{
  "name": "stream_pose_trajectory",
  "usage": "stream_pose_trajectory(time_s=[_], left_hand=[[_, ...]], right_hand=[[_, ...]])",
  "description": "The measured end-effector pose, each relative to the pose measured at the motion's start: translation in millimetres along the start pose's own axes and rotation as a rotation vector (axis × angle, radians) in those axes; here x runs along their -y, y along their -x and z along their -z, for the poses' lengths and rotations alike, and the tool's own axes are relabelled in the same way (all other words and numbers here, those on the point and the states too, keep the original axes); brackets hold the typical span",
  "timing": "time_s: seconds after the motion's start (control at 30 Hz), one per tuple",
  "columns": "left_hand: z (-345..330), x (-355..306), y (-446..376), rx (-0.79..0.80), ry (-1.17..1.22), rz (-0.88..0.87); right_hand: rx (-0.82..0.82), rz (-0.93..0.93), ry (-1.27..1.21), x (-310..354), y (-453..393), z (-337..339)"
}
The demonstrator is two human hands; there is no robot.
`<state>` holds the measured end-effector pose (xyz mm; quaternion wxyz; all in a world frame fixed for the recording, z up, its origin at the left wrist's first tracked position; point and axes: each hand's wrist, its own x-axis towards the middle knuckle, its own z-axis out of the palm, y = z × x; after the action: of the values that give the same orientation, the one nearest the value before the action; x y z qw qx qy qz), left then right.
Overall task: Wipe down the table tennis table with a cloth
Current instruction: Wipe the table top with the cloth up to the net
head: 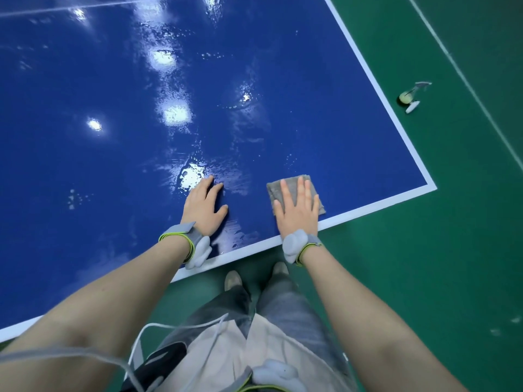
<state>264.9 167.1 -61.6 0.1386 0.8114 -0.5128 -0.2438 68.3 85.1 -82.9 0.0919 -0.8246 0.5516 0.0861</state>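
Both hands lie flat, fingers straight: the right hand (297, 210) presses a folded grey cloth (294, 193), the left hand (204, 206) rests on the blue table (113, 80). Wet streaks gleam across its glossy top.

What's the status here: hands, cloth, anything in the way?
Right hand flat on grey cloth near the table corner. Left hand flat on wet blue surface, holding nothing. Nothing blocking the wipe path.

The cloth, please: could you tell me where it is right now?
In the head view the cloth lies flat under the right hand, near the table's right corner.
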Motion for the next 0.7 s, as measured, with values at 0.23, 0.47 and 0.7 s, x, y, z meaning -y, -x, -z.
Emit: stream_pose_trajectory(time_s=[0.23, 0.47, 0.7], left_hand=[[-1.4, -1.8, 0.8, -0.011, 0.013, 0.031], [-7.2, -6.8, -0.4, -0.097, -0.007, 0.054], [-4.7, -12.9, -16.4, -0.144, 0.002, 0.13]], right_hand=[[-0.043, -0.01, -0.013, 19.2, -5.5, 0.9], [-0.008, 0.218, 0.016, 59.1, -6.9, 4.0], [-0.063, 0.112, -0.023, 15.6, -46.5, 12.8]])
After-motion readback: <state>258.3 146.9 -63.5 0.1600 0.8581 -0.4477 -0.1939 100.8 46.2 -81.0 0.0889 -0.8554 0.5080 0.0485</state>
